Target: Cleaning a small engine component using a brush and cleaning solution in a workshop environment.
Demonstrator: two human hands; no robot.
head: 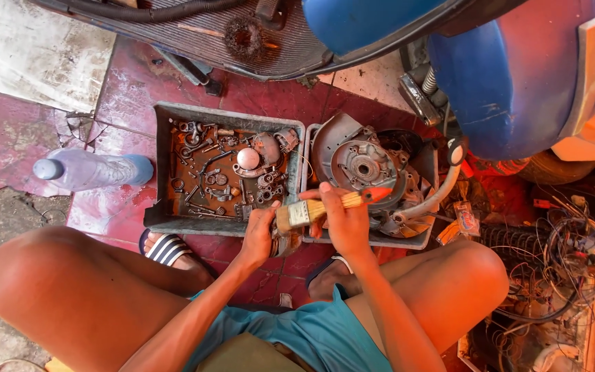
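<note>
My right hand [344, 222] grips a paintbrush [325, 207] with a wooden handle, a red tip and a metal ferrule; its bristles point left. My left hand [259, 234] holds a greyish metal part [285, 242] right under the bristles, between the two trays. Behind the hands, the right grey tray [387, 240] holds an engine cover [361, 164] and other greasy engine parts. The left grey tray [162, 165] carries several small bolts, springs and a round pale part [247, 158].
A clear plastic bottle [91, 170] lies on the red tiled floor at left. A blue scooter body [511, 76] looms at top right, with a grooved footboard [194, 34] at the top. Tangled wires [566, 275] sit at right. My knees and sandalled feet flank the trays.
</note>
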